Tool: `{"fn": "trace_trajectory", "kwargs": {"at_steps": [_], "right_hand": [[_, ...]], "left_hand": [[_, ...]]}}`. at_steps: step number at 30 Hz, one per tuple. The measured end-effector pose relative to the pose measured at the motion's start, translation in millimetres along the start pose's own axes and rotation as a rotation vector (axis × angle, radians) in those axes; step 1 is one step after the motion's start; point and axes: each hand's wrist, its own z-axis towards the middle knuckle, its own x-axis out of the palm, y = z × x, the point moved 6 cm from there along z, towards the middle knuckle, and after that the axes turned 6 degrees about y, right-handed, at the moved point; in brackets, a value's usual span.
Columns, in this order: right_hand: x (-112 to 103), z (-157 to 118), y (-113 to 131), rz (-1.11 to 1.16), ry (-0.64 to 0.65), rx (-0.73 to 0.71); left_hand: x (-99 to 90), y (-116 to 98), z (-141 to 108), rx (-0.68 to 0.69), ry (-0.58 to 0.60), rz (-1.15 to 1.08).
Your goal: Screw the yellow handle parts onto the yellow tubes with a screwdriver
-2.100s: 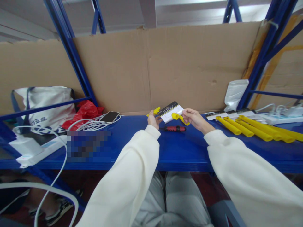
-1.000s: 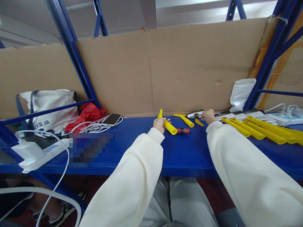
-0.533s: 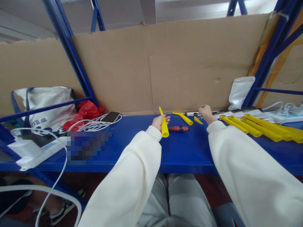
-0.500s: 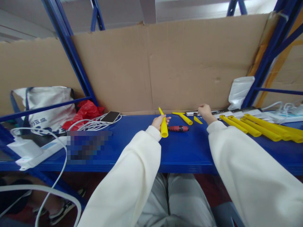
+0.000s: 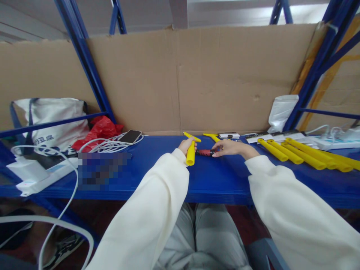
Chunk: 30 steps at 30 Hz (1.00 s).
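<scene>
My left hand [image 5: 185, 145] is closed around a hollow yellow plastic tube [image 5: 190, 155] with a crosspiece at its far end. The tube's open end points towards me. Just right of it, a red-and-black screwdriver [image 5: 204, 152] lies low over the blue shelf, and my right hand [image 5: 227, 148] has its thumb and fingers on the right end. The screwdriver's left end sits close to the tube, and I cannot tell whether they touch. Behind my right hand lies another yellow piece [image 5: 211, 136], partly covered by the fingers.
Several yellow tubes [image 5: 306, 154] lie in a row on the right of the blue shelf [image 5: 157, 168]. A cardboard wall [image 5: 225, 82] closes the back. On the left are a phone [image 5: 130, 137], coiled white cable, a red bag [image 5: 98, 132] and a power strip [image 5: 47, 176].
My right hand has moved left and down from the back of the shelf onto the screwdriver. In my left hand the yellow tube has turned, so its crosspiece shows more broadly.
</scene>
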Motion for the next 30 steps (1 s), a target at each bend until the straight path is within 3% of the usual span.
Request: {"fn": "trace_trajectory", "kwargs": {"at_steps": [5,9,12,16,21,25,30], "right_hand": [[2,0,-14,0.015,0.042,0.019],[0,-2,-20,0.207,0.001,0.072],[-11,-4,-19,0.362,-0.169,0.115],[-31,-10,-21,0.504,-0.526,0.162],[-46,-21,-33,0.533,-0.875,0.191],[-50,-26,-40,0.576,-0.974,0.191],[-50,-25,-41,0.629,-0.975,0.172]], "left_hand": [[-4.5,-1,4,0.018,-0.018,0.034],[-7.9,0,10,-0.016,-0.041,0.037],[-8.6,-2,10,-0.001,-0.082,0.115],[-6.9,-4,5,0.018,-0.098,0.135],[-6.5,-2,5,0.013,-0.100,0.134],[-5.7,-1,6,0.019,-0.099,0.142],[-2.8,-3,4,0.063,-0.062,0.159]]}}
